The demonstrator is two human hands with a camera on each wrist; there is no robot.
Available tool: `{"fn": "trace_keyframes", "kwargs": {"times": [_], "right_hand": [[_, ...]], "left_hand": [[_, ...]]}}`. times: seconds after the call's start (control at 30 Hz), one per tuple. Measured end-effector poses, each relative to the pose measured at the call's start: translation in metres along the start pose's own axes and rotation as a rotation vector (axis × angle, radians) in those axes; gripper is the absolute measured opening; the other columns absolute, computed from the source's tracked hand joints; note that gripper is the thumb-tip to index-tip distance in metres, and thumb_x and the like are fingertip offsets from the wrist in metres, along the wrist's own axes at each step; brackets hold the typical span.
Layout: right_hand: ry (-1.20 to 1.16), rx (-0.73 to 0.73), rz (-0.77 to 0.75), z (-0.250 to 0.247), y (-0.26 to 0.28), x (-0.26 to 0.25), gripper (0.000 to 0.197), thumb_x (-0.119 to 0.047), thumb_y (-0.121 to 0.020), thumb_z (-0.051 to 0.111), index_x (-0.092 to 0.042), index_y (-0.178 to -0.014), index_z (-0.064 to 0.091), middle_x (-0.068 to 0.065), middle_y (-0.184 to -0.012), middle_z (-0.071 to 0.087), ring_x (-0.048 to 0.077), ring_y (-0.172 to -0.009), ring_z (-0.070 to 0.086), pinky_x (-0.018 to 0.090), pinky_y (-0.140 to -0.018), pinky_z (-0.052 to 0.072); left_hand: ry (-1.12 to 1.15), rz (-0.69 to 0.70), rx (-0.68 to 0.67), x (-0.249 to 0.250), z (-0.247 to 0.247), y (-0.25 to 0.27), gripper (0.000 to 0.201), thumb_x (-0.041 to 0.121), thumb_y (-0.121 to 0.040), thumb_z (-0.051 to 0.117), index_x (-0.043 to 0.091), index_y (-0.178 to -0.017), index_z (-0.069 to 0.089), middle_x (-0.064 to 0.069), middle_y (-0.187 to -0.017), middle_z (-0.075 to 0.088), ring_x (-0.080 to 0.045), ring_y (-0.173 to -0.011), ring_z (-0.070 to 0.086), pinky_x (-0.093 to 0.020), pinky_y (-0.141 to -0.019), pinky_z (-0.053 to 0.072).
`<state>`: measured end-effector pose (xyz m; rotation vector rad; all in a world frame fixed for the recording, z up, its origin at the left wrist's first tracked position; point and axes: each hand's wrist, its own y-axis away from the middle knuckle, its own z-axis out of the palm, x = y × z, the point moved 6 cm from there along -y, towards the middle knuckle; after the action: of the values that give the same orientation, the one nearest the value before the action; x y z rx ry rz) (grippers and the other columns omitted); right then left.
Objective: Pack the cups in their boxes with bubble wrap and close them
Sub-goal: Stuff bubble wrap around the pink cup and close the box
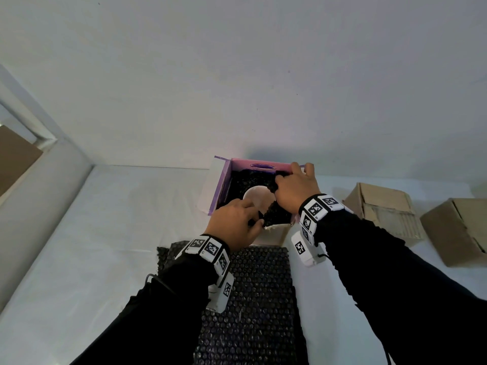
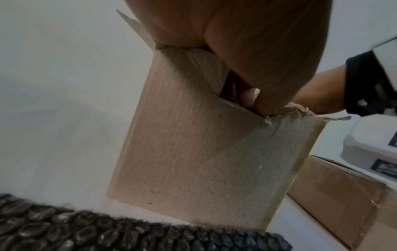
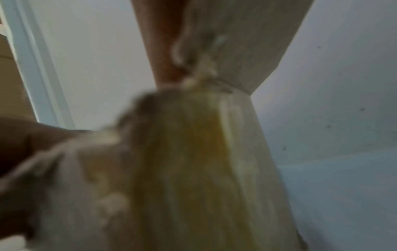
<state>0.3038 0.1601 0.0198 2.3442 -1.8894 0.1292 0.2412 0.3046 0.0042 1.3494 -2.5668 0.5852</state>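
Note:
An open cardboard box (image 1: 223, 180) with purple inner flaps stands at the middle of the white table. Black bubble wrap (image 1: 247, 180) lines its inside, and a pale cup (image 1: 257, 197) shows in the middle of the wrap. My left hand (image 1: 253, 217) is at the box's near edge and pinches a fold of the wrap. At the right side my right hand (image 1: 279, 183) curls its fingers into the wrap, thumb up by the far right flap. The left wrist view shows the box's brown side (image 2: 193, 152) with my fingers (image 2: 247, 96) reaching over its torn rim. The right wrist view is blurred.
A flat sheet of black bubble wrap (image 1: 253, 299) lies on the table in front of the box, under my forearms. Two brown cardboard boxes (image 1: 382, 206) (image 1: 458, 227) sit at the right. A white wall runs close behind the open box.

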Motion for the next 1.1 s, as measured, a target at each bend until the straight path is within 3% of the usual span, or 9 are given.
{"fn": "trace_keyframes", "kwargs": {"times": [0.17, 0.3, 0.4, 0.53, 0.7, 0.8, 0.9, 1.0, 1.1], "right_hand": [[0.071, -0.038, -0.001, 0.002, -0.003, -0.001, 0.028, -0.023, -0.087, 0.046, -0.023, -0.100, 0.071, 0.001, -0.120, 0.054, 0.027, -0.119, 0.032, 0.045, -0.095, 0.019], [0.087, 0.097, 0.015, -0.014, 0.000, -0.010, 0.022, -0.010, -0.083, 0.054, -0.021, -0.100, 0.062, -0.001, -0.105, 0.062, 0.027, -0.109, 0.042, 0.041, -0.089, 0.022], [0.097, 0.052, 0.017, -0.014, 0.005, -0.007, 0.016, -0.014, -0.085, 0.053, -0.023, -0.092, 0.065, -0.003, -0.091, 0.066, 0.027, -0.110, 0.043, 0.042, -0.095, 0.018], [0.007, -0.017, -0.022, -0.010, 0.012, -0.002, 0.006, -0.024, -0.088, 0.047, -0.024, -0.089, 0.052, -0.002, -0.087, 0.067, 0.029, -0.119, 0.041, 0.046, -0.100, 0.013], [-0.030, 0.077, -0.212, -0.012, 0.035, -0.017, 0.027, -0.028, -0.096, 0.038, -0.017, -0.114, 0.055, 0.003, -0.115, 0.059, 0.027, -0.113, 0.046, 0.041, -0.090, 0.031], [-0.112, 0.052, -0.374, -0.002, 0.056, -0.026, 0.051, -0.053, -0.095, 0.025, -0.020, -0.112, 0.059, 0.001, -0.109, 0.062, 0.023, -0.100, 0.051, 0.037, -0.086, 0.035], [-0.164, -0.001, -0.426, -0.002, 0.067, -0.018, 0.066, -0.077, -0.077, 0.041, -0.023, -0.110, 0.058, -0.002, -0.104, 0.056, 0.019, -0.093, 0.049, 0.035, -0.087, 0.037], [-0.108, 0.016, -0.444, -0.005, 0.073, -0.016, 0.049, -0.060, -0.078, 0.062, -0.020, -0.106, 0.059, 0.000, -0.103, 0.061, 0.024, -0.098, 0.054, 0.037, -0.092, 0.036], [-0.009, 0.040, -0.422, -0.001, 0.081, -0.021, 0.038, -0.051, -0.087, 0.056, -0.021, -0.109, 0.058, 0.000, -0.102, 0.068, 0.024, -0.107, 0.054, 0.042, -0.106, 0.027]], "left_hand": [[0.046, -0.028, -0.056, -0.001, -0.002, 0.000, 0.013, 0.027, -0.084, 0.056, 0.025, -0.096, 0.060, 0.006, -0.088, 0.063, -0.018, -0.074, 0.058, -0.030, -0.054, 0.047], [-0.018, 0.006, -0.079, -0.001, 0.001, 0.001, 0.030, 0.044, -0.089, 0.047, 0.026, -0.088, 0.070, 0.007, -0.084, 0.065, -0.017, -0.075, 0.061, -0.028, -0.054, 0.047], [-0.046, 0.003, -0.091, -0.002, 0.002, 0.003, 0.047, 0.056, -0.092, 0.036, 0.027, -0.085, 0.074, 0.009, -0.081, 0.066, -0.014, -0.074, 0.060, -0.028, -0.054, 0.049], [-0.075, -0.003, -0.126, 0.003, -0.001, 0.002, 0.051, 0.053, -0.093, 0.030, 0.026, -0.086, 0.072, 0.007, -0.080, 0.068, -0.016, -0.074, 0.062, -0.029, -0.054, 0.048], [-0.026, -0.015, -0.274, -0.001, 0.001, 0.007, 0.044, 0.050, -0.078, 0.040, 0.030, -0.114, 0.056, 0.001, -0.092, 0.070, -0.023, -0.081, 0.065, -0.036, -0.068, 0.054], [-0.061, 0.021, -0.319, -0.002, -0.004, 0.008, 0.049, 0.046, -0.072, 0.050, 0.027, -0.117, 0.053, 0.000, -0.099, 0.067, -0.023, -0.090, 0.061, -0.036, -0.074, 0.052], [-0.188, 0.079, -0.258, -0.004, -0.009, 0.008, 0.039, 0.036, -0.077, 0.060, 0.024, -0.113, 0.062, 0.000, -0.106, 0.062, -0.025, -0.097, 0.055, -0.035, -0.075, 0.049], [-0.237, 0.047, -0.283, -0.005, -0.009, 0.010, 0.033, 0.030, -0.089, 0.057, 0.026, -0.122, 0.058, 0.001, -0.116, 0.060, -0.025, -0.096, 0.061, -0.034, -0.071, 0.049], [-0.304, 0.026, -0.286, -0.006, -0.004, 0.013, 0.032, 0.030, -0.094, 0.050, 0.024, -0.126, 0.049, 0.000, -0.111, 0.064, -0.027, -0.092, 0.063, -0.033, -0.064, 0.045]]}}
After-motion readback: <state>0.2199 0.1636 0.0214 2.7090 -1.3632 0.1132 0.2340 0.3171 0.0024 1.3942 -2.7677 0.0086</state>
